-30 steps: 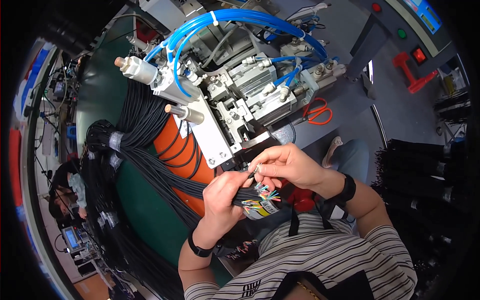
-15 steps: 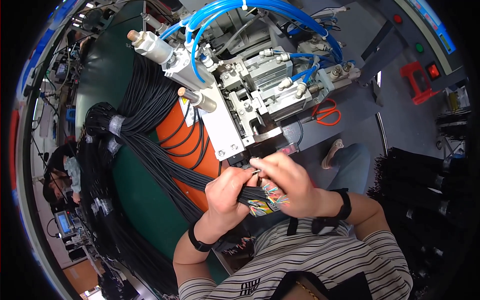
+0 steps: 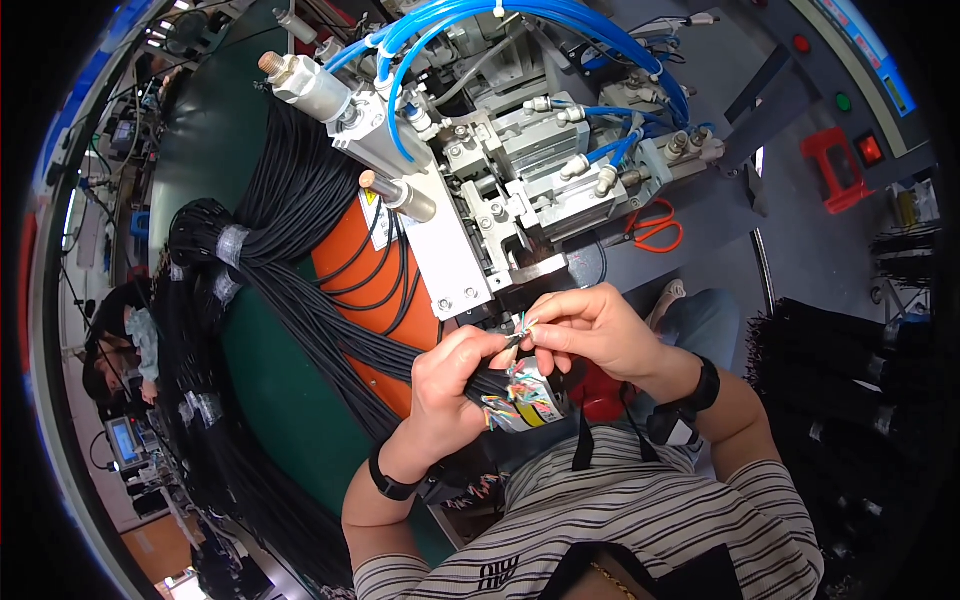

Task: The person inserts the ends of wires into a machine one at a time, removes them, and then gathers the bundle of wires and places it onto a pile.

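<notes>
My left hand [image 3: 447,382] is closed on the end of a black cable [image 3: 513,341], held between thumb and forefinger. Thin coloured wires [image 3: 522,322] fan out of that cable's tip. My right hand [image 3: 603,332] pinches at these wires, its thumb and forefinger together. More cables of the black bundle [image 3: 340,335] run in from the left beneath my left hand. Their stripped ends with multicoloured wires [image 3: 500,404] hang below my fingers, in front of a silver and yellow cylinder [image 3: 543,402].
Just beyond my hands stands a metal machine [image 3: 440,250] with pneumatic cylinders and blue hoses [image 3: 560,8]. Red-handled scissors [image 3: 657,232] lie right of it. Bundled cables [image 3: 215,240] lie on a green surface [image 3: 265,390] at left; more hang at right [image 3: 830,350]. Another person [image 3: 120,350] is at far left.
My right hand has shifted slightly right and turned, uncovering the cable tip and its coloured wires. The loose wire ends and cylinder below show more fully. My left hand barely moved.
</notes>
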`<control>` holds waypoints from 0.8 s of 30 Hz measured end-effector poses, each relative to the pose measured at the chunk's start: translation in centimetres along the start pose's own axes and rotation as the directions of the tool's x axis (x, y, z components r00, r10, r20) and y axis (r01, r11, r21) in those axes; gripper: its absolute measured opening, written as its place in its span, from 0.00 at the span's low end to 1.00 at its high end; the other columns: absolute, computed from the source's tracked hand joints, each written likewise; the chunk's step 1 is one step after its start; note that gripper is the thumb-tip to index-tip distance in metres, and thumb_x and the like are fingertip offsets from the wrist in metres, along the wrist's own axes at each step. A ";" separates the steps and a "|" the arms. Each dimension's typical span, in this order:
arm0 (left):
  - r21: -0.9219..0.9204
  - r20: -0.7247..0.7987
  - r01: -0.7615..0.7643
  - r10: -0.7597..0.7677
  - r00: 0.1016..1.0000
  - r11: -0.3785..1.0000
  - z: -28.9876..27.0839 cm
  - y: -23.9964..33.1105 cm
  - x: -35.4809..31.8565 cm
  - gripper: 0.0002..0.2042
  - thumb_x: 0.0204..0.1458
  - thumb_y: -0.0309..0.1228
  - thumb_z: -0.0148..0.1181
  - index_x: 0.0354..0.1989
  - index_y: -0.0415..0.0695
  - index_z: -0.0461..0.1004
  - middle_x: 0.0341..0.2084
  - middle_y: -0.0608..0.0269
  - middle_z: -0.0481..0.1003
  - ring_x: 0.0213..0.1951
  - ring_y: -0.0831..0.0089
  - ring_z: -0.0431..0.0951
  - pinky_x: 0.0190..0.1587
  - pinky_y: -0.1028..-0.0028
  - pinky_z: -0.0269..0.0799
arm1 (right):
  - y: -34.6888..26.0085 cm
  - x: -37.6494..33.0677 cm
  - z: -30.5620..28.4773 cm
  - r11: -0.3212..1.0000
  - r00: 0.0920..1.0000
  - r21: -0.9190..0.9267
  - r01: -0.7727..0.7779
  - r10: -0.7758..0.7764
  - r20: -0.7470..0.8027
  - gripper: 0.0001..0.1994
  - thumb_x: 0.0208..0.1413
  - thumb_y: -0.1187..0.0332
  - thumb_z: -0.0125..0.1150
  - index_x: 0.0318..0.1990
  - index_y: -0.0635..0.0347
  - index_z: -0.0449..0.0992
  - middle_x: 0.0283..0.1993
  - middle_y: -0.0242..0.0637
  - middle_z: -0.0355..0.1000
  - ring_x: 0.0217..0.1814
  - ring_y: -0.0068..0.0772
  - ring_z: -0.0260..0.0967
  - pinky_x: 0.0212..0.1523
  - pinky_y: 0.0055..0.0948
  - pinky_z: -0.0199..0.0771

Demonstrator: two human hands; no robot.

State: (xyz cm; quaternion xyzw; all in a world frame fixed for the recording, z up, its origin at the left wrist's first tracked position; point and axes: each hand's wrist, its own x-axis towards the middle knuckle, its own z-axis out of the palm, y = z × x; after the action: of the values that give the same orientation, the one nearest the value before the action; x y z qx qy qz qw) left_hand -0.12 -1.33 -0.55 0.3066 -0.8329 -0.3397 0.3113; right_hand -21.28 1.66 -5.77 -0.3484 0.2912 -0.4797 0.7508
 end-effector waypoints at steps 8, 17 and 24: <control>-0.034 0.051 0.101 -0.099 0.994 0.994 0.0 0.1 -0.1 0.11 0.48 0.20 0.68 0.40 0.36 0.76 0.26 0.57 0.76 0.27 0.67 0.77 0.30 0.73 0.71 | -0.4 0.0 0.0 0.979 0.995 -0.181 0.096 -0.095 0.014 0.08 0.64 0.74 0.59 0.46 0.69 0.79 0.40 0.37 0.78 0.31 0.18 0.76 0.26 0.15 0.70; -0.184 0.204 0.081 -0.043 0.978 0.980 -1.3 -0.6 0.4 0.18 0.39 0.17 0.69 0.42 0.38 0.76 0.28 0.57 0.76 0.29 0.63 0.79 0.33 0.71 0.74 | -1.7 0.7 -1.1 0.986 0.980 -0.112 -0.121 0.137 0.146 0.07 0.63 0.75 0.60 0.45 0.67 0.80 0.38 0.36 0.77 0.29 0.19 0.74 0.25 0.16 0.70; -0.059 0.170 0.089 -0.078 0.982 0.994 -0.5 -0.1 0.0 0.13 0.46 0.20 0.67 0.41 0.36 0.77 0.22 0.56 0.73 0.25 0.65 0.76 0.29 0.73 0.71 | -1.8 1.1 -1.1 0.874 0.989 -0.479 0.083 -0.014 0.146 0.05 0.59 0.73 0.64 0.38 0.65 0.79 0.34 0.32 0.75 0.26 0.18 0.72 0.24 0.19 0.69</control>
State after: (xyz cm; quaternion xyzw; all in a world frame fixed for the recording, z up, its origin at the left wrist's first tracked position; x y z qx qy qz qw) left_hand 0.27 -1.59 -0.35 0.3011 -0.8307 -0.4047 0.2355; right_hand -22.67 -0.12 -5.03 -0.5645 0.3406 -0.3853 0.6456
